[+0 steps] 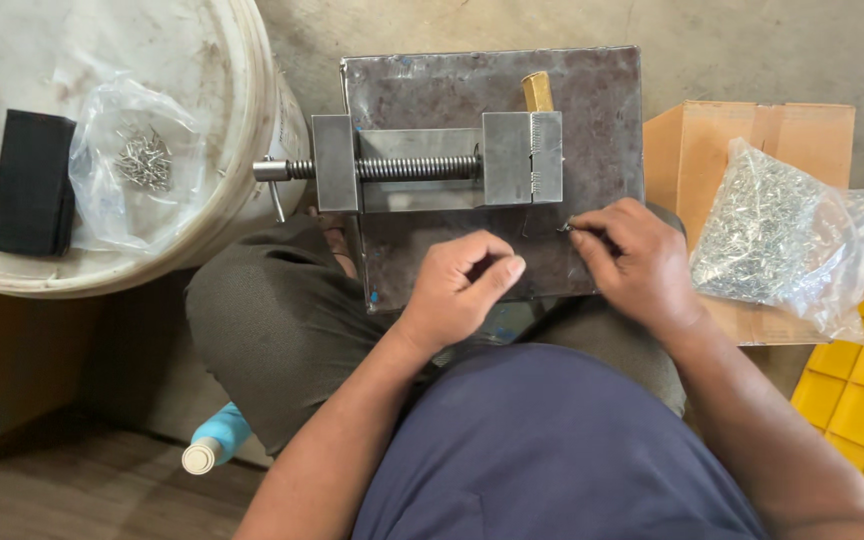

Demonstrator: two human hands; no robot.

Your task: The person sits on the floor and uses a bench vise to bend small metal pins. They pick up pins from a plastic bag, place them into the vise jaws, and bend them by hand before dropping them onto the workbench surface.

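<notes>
Over the steel plate [592,110] on your lap, your right hand [637,262] pinches a small metal pin [564,228] between fingertips just below the vise [432,165], your left hand [462,288] curls loosely beside it, empty as far as shows, hands near but apart.

Two hands [462,285], one vise [432,165], two bags of pins [782,235], one cardboard box [692,150], one bottle [214,442]

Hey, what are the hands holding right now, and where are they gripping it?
The right hand pinches a small thin metal piece at its end, between fingertips. The left hand is curled; whether it holds anything cannot be told.
</notes>
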